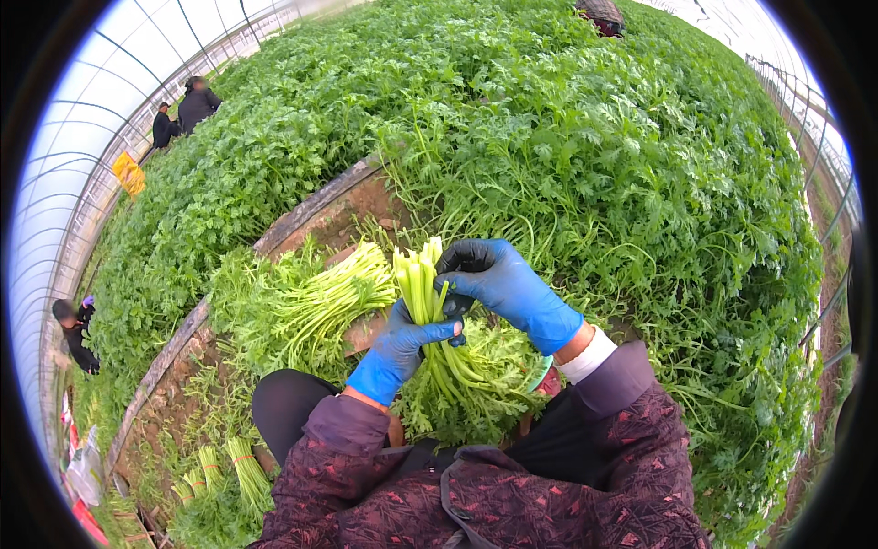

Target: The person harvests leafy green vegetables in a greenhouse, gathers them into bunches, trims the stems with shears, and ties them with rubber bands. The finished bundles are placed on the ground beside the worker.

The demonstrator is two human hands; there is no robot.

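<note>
My left hand, in a blue glove, is closed around a bunch of leafy green stalks, with the pale cut ends up and the leaves hanging over my lap. At the right side of the same bunch is my right hand, in a blue glove with darkened fingers, its thumb and fingertips pinched at a thin stalk. A loose pile of cut stalks lies just left of the bunch, its pale ends towards my hands. Several bundles of stalks tied with red bands lie at the lower left.
Dense leafy plants grow ahead and to the right. A weathered board edges the soil at left. People in dark clothes are at far left, another person at the top. A yellow bag and white sack stand left.
</note>
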